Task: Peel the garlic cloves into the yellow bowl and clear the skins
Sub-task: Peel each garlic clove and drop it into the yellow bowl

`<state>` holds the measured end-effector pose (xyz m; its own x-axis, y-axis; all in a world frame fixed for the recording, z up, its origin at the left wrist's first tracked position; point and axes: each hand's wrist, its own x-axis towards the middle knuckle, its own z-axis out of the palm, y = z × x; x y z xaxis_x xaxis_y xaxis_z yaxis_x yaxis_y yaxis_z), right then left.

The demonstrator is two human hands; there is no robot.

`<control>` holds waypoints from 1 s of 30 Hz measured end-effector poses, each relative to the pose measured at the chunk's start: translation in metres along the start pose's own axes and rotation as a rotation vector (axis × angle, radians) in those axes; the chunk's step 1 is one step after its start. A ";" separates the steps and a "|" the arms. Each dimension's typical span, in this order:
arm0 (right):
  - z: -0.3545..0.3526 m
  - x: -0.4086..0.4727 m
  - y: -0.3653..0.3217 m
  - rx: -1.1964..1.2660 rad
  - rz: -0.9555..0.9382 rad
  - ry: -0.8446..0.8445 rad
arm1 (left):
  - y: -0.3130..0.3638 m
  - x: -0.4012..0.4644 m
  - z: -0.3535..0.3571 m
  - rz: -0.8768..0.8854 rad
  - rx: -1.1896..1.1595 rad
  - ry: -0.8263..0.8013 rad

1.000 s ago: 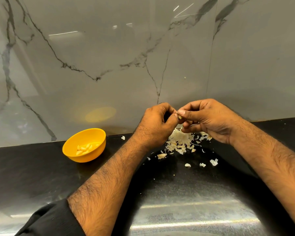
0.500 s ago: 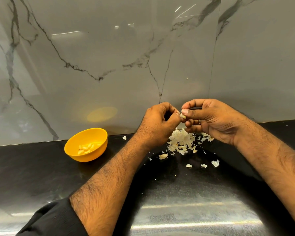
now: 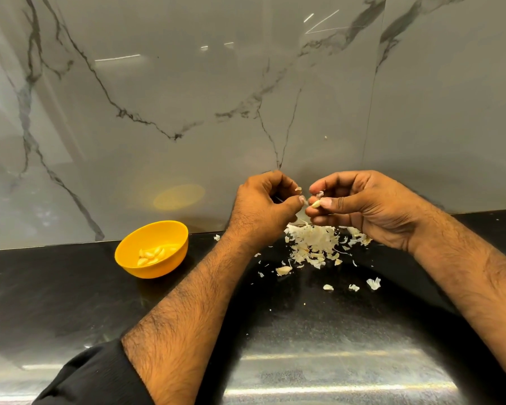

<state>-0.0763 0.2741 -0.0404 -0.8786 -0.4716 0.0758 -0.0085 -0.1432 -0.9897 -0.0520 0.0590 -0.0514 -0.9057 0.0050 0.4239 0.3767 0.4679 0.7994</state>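
Both hands work just above the skin pile (image 3: 313,244), seemingly so scraps fall onto one heap. From the head camera, the right hand (image 3: 368,209) pinches a partly bared garlic clove (image 3: 316,203) between thumb and fingers, while the left hand (image 3: 260,206) nips a strip of skin (image 3: 298,189) it appears to be tearing off. Off to the left on the black counter (image 3: 56,287), within easy reach, stands the yellow bowl (image 3: 155,264) holding peeled cloves (image 3: 151,255). Stray flakes (image 3: 373,283) lie nearer the person.

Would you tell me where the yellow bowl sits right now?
In the head view, the yellow bowl stands on the black counter, left of the left hand, near the marble wall.
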 end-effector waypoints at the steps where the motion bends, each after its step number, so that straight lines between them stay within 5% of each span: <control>1: 0.000 0.001 0.001 -0.013 -0.014 0.027 | 0.002 -0.001 0.000 0.005 -0.024 -0.015; 13: 0.000 0.004 0.004 -0.166 -0.150 0.216 | 0.005 -0.005 0.006 0.018 -0.115 -0.115; 30: 0.023 0.003 0.003 -1.187 -0.357 0.256 | 0.004 -0.004 0.008 -0.005 0.013 0.025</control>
<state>-0.0677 0.2525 -0.0408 -0.8049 -0.3676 0.4658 -0.5688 0.7015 -0.4293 -0.0481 0.0679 -0.0537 -0.9023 -0.0192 0.4306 0.3696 0.4795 0.7959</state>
